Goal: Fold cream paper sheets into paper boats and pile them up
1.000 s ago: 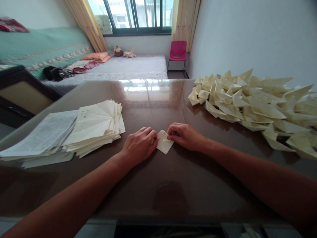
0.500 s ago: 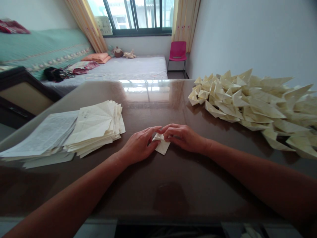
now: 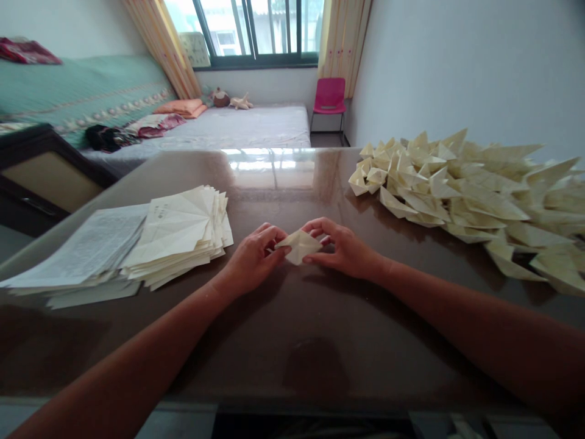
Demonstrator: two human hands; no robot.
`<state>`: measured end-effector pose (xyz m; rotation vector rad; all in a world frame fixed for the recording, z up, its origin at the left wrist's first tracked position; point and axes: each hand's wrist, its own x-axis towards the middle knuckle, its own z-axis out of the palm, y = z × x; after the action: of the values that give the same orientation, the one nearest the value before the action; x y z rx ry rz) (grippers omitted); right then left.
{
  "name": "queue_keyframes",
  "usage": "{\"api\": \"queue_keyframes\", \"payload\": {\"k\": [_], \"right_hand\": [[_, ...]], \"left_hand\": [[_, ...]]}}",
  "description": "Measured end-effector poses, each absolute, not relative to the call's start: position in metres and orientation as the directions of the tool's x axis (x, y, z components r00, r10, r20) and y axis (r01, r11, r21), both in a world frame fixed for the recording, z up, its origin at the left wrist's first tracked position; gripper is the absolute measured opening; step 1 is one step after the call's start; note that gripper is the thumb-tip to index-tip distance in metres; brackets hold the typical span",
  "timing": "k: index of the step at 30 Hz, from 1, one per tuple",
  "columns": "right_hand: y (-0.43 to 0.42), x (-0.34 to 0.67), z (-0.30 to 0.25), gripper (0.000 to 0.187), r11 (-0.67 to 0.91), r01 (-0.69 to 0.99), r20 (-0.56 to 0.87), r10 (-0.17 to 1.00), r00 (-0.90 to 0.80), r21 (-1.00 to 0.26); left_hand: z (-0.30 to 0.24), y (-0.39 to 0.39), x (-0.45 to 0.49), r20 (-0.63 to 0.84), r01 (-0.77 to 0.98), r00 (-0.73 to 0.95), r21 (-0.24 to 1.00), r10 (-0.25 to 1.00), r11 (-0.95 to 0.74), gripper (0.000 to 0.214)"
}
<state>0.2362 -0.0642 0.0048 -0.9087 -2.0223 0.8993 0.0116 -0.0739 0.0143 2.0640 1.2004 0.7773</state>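
A small cream folded paper piece (image 3: 298, 244) is held just above the glossy brown table (image 3: 283, 341), in the middle. My left hand (image 3: 251, 259) pinches its left corner with fingers curled. My right hand (image 3: 342, 247) grips its right side between thumb and fingers. The piece looks like a diamond with a raised centre crease.
A stack of creased cream sheets (image 3: 178, 235) lies on printed pages (image 3: 86, 247) at the left. A big heap of folded paper shapes (image 3: 461, 189) fills the right side by the wall. Beyond the table are a bed (image 3: 228, 125) and a pink chair (image 3: 329, 97).
The paper piece lay flat under both hands a second ago; now both hands have lifted it slightly off the table and hold it by its two ends.
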Motion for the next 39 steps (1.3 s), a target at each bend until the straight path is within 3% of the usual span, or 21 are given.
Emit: {"api": "queue_keyframes", "payload": {"k": [3,6,9,11,14,17,20,25,28,34,39], "right_hand": [[-0.063,0.236,0.002,0.043,0.428,0.376,0.227,0.851,-0.473,-0.822],[-0.064,0.236,0.003,0.021,0.479,0.415,0.269,0.841,-0.470,-0.773],[-0.068,0.236,0.006,0.007,0.635,0.498,0.398,0.766,-0.504,-0.590],[-0.071,0.237,0.009,0.008,0.725,0.588,0.457,0.686,-0.566,-0.359],[-0.076,0.238,0.014,0.011,0.767,0.642,0.435,0.580,-0.688,-0.007],[-0.079,0.238,0.016,0.014,0.793,0.597,0.349,0.529,-0.773,0.120],[-0.076,0.240,0.017,0.012,0.845,0.533,0.270,0.504,-0.821,0.042],[-0.063,0.250,0.016,0.018,0.859,0.409,0.234,0.486,-0.842,-0.309],[-0.057,0.253,0.014,0.021,0.813,0.381,0.232,0.513,-0.827,-0.440],[-0.059,0.242,0.005,0.023,0.716,0.514,0.233,0.664,-0.710,-0.473],[-0.063,0.236,-0.003,0.015,0.629,0.616,0.268,0.769,-0.580,-0.474]], "left_hand": [[0.011,-0.074,0.014,0.129,0.407,0.395,0.863,0.910,-0.299,0.019],[0.009,-0.076,0.017,0.155,0.453,0.420,0.818,0.894,-0.354,0.016],[0.010,-0.077,0.017,0.277,0.590,0.447,0.624,0.851,-0.512,0.011],[0.011,-0.077,0.017,0.367,0.654,0.481,0.455,0.796,-0.605,0.018],[0.012,-0.080,0.016,0.420,0.696,0.568,0.214,0.708,-0.685,0.021],[0.015,-0.084,0.018,0.328,0.681,0.673,0.072,0.662,-0.728,0.017],[0.019,-0.088,0.020,0.199,0.676,0.717,0.032,0.667,-0.736,0.024],[0.028,-0.094,0.018,0.074,0.699,0.709,0.054,0.701,-0.713,0.028],[0.031,-0.096,0.017,0.063,0.702,0.703,0.096,0.708,-0.706,0.026],[0.023,-0.087,0.016,0.081,0.743,0.623,0.248,0.778,-0.621,0.031],[0.011,-0.078,0.018,0.108,0.783,0.498,0.369,0.860,-0.500,0.019]]}}
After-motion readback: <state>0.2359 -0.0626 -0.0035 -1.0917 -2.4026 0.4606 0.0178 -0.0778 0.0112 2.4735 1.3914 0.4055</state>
